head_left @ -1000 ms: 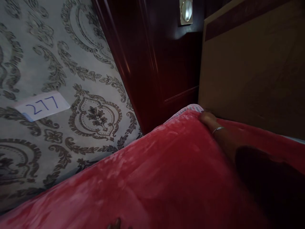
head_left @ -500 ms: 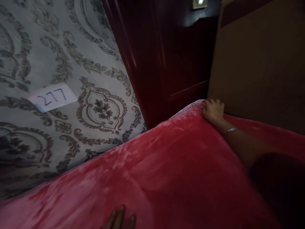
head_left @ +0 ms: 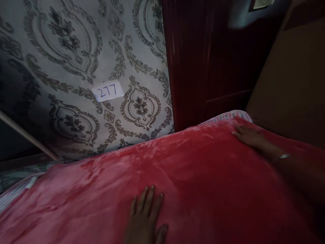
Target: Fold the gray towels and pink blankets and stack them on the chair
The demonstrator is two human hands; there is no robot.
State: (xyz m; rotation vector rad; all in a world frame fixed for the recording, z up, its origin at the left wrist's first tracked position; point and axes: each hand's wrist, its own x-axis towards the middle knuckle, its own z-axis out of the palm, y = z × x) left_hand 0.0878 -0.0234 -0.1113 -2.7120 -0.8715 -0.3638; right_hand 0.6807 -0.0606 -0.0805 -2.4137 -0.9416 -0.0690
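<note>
Red plush cloth (head_left: 200, 159) covers a striped layer (head_left: 225, 117); I rest my left hand (head_left: 143, 220) flat on that cloth, splayed, probably for support; my right hand (head_left: 250, 137), likewise gripping nothing, lies near the layer's showing edge; patterned wall (head_left: 67, 42) stands behind.

The blanket (head_left: 198, 179) is red, the wallpaper (head_left: 104, 67) pale grey with brown leafy patterning.

See a pale wall (head_left: 101, 69) with leafy pattern, bearing a white paper (head_left: 108, 90) marked 277. At right, notice a dark red panel (head_left: 203, 64) and brown cardboard (head_left: 297, 81); at left, a slanting stick (head_left: 29, 136).
</note>
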